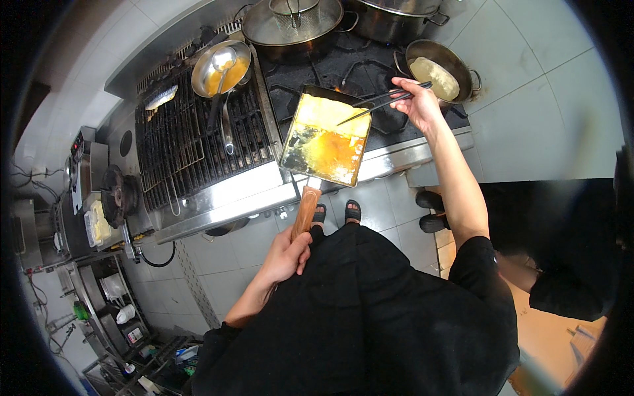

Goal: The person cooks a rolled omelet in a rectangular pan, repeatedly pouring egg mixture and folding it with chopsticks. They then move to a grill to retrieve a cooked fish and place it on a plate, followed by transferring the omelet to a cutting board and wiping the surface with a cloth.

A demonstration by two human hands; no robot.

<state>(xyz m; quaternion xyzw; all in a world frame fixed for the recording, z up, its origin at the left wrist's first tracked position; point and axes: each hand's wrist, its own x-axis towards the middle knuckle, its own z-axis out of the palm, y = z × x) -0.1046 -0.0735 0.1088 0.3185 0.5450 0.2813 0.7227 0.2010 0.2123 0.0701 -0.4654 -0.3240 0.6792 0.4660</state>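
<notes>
My left hand (288, 254) is closed round the wooden handle (306, 212) of a square omelette pan (286, 155), which I hold over the front of the stove. Pale folded egg (323, 113) fills the pan's far side. Orange liquid egg (333, 153) spreads over the near part, with some dark pan surface showing at the left. In my right hand (416, 103) I grip black chopsticks (386, 100). They point left, with their tips at the folded egg. A small flame shows just beyond the pan's far edge.
Left, on the grill (178, 152), stand a bowl (198, 76) of beaten egg with a ladle (224, 59) and a piece of fish (161, 98). Large pots (290, 39) line the back. A two-handled pot (422, 49) sits right. Another person in black (561, 231) stands close on my right.
</notes>
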